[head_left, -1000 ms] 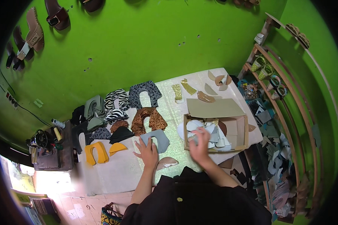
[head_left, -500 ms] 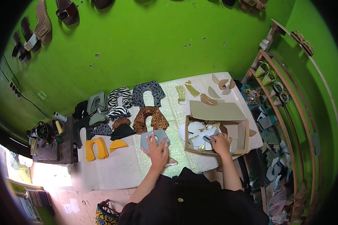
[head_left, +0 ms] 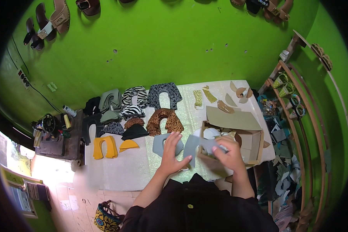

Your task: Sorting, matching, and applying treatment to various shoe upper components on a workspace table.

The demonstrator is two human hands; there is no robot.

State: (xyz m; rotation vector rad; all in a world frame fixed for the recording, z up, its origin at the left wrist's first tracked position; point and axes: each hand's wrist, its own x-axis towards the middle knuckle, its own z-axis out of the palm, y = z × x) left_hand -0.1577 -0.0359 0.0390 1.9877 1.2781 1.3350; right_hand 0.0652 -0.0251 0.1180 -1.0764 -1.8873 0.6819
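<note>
A grey arch-shaped cut piece (head_left: pixel 189 150), partly smeared by motion, spans the gap between my hands in front of the box. My right hand (head_left: pixel 229 154) pinches its right side. My left hand (head_left: pixel 171 157) is open, fingers stretched out, with the thumb at the piece's lower left end; whether it touches is unclear. Behind my left fingers, a matching grey U-shaped piece or stack (head_left: pixel 157 144) lies on the table, partly covered. The open cardboard box (head_left: pixel 259 149) holds white cut pieces (head_left: pixel 211 133) and a brown one, partly hidden by my right hand.
Left on the table (head_left: pixel 116 174) are yellow U-shaped pieces (head_left: pixel 98 149), leopard-print pieces (head_left: pixel 155 121), zebra-print pieces (head_left: pixel 134 112) and black pieces (head_left: pixel 134 132). Gold strips (head_left: pixel 209 94) lie behind the box. A sewing machine (head_left: pixel 48 125) stands left; a wooden shoe rack (head_left: pixel 294 116) right.
My right hand has come up out of the box and moved left with the grey piece. My left hand has lifted off the grey stack and turned, thumb spread. The view has shifted slightly.
</note>
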